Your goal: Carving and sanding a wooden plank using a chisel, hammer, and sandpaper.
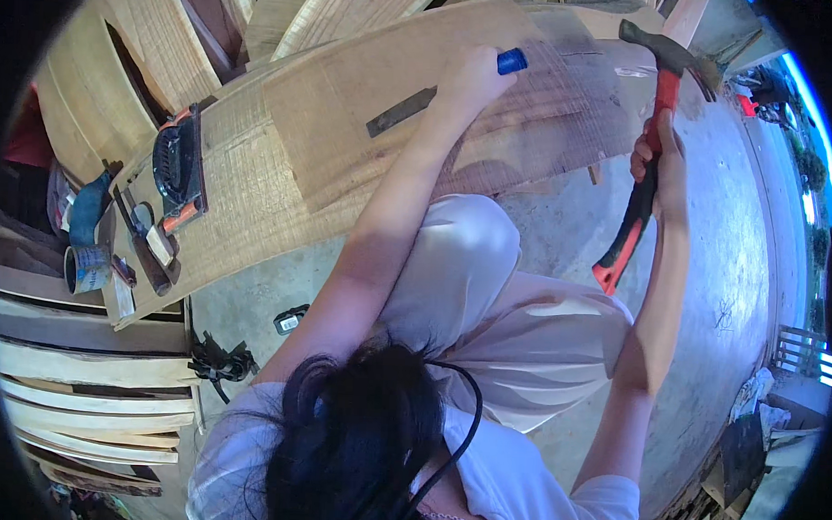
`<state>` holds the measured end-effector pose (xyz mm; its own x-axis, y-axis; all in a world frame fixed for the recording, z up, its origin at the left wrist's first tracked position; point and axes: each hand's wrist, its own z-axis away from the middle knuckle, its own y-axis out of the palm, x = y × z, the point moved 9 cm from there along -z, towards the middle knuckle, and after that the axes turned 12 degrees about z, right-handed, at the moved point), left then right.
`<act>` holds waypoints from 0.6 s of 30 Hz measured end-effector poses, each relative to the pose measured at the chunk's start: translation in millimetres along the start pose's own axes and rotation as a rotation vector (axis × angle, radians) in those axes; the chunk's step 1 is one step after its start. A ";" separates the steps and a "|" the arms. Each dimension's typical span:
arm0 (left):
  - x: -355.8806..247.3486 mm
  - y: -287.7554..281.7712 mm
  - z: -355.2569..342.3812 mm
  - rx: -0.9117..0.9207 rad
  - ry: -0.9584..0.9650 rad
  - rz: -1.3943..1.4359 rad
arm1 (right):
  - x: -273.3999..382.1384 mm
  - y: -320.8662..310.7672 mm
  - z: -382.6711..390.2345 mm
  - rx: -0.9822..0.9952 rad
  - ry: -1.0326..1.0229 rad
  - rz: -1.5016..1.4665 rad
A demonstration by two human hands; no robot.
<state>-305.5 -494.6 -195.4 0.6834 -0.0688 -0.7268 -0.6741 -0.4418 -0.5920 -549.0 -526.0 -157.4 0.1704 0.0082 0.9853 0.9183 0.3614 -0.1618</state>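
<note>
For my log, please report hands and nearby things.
Left hand grips blue-handled metal chisel, over brown wooden board. Right hand grips black-and-red hammer. Black-and-orange tool lies further left.

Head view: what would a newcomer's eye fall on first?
The red and black hammer in the right hand, at upper right, stands out most. Next comes the left hand, upper centre, gripping a blue-handled tool over the brown board. A black and orange tool lies at left.
</note>
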 end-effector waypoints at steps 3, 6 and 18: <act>0.5 -2.2 4.6 0.005 -0.023 -0.020 | -21.4 26.9 1.4 0.079 0.082 0.247; 24.4 -1.6 6.7 -0.027 -0.006 0.070 | -28.8 50.6 3.2 0.178 0.127 0.303; 17.1 -26.4 12.3 -0.053 -0.021 -0.003 | -33.1 69.8 -4.5 0.239 0.120 0.274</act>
<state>-279.4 -473.1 -196.6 0.6787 -0.0488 -0.7328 -0.6560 -0.4889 -0.5750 -489.0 -505.2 -201.5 0.4520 0.0306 0.8915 0.7258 0.5684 -0.3875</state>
